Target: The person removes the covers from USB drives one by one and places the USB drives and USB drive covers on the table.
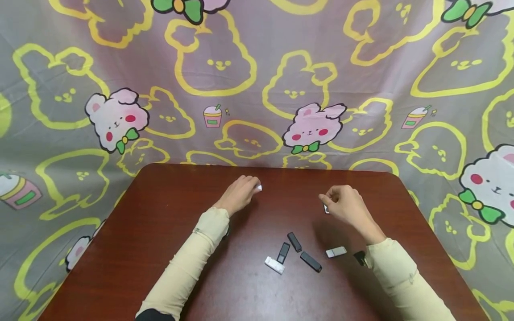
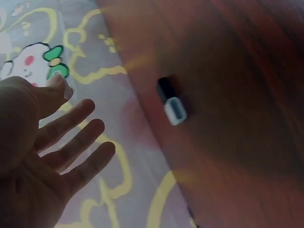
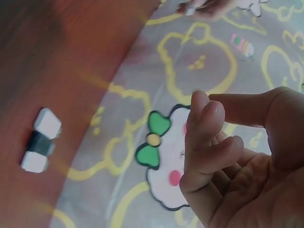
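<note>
At the far middle of the table, my left hand (image 1: pixel 240 194) pinches a small white piece (image 1: pixel 259 188) between thumb and forefinger; only its end shows. In the left wrist view the other fingers are spread, and a black-and-white stick (image 2: pixel 172 102) lies on the table below. My right hand (image 1: pixel 346 206) hovers at the right with thumb and forefinger tips together. Nothing shows between them in the right wrist view. Beneath it, a white-and-black stick (image 3: pixel 41 140), like a USB flash drive, lies on the table, apart from the fingers.
Nearer the front lie several small sticks like USB drives: a white-and-grey one (image 1: pixel 336 252), black ones (image 1: pixel 294 241) and a white one (image 1: pixel 275 265). The last touches or nearly touches a black one (image 1: pixel 283 253). A patterned curtain (image 1: pixel 249 89) hangs behind the brown table (image 1: pixel 160 214).
</note>
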Motion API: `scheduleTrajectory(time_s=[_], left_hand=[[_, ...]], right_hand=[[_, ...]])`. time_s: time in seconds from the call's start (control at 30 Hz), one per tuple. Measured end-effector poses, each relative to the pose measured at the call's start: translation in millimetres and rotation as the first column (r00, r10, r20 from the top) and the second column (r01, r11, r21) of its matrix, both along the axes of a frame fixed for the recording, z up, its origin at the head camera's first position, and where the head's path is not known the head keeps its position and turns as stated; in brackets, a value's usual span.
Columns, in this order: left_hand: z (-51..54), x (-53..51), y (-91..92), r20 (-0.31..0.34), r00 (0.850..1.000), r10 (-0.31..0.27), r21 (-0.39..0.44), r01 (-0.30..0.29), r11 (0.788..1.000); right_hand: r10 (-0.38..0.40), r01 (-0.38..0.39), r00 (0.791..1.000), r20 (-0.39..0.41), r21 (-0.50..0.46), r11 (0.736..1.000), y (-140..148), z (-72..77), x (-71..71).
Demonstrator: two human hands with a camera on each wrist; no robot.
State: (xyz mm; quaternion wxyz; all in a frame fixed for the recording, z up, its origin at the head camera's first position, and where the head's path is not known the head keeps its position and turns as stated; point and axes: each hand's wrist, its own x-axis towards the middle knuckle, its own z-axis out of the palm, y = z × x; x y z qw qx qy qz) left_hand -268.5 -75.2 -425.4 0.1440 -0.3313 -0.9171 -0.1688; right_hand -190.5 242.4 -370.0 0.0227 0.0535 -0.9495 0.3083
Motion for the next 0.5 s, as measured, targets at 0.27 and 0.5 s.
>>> scheduleTrajectory(time_s=[0.27, 0.5], left_hand=[[-20.7, -14.3, 0.4, 0.098, 0.995, 0.014, -0.045, -0.01, 0.999], [-36.2, -19.7, 4.0, 0.188, 0.981, 0.038, -0.093, -0.021, 0.995]], right_hand=[[0.037, -0.037, 0.999, -0.007, -0.004, 0.999, -11.2, 13.6, 16.0], [0.051, -0.051, 0.999, 0.001, 0.003, 0.999, -19.1, 16.8, 27.9]])
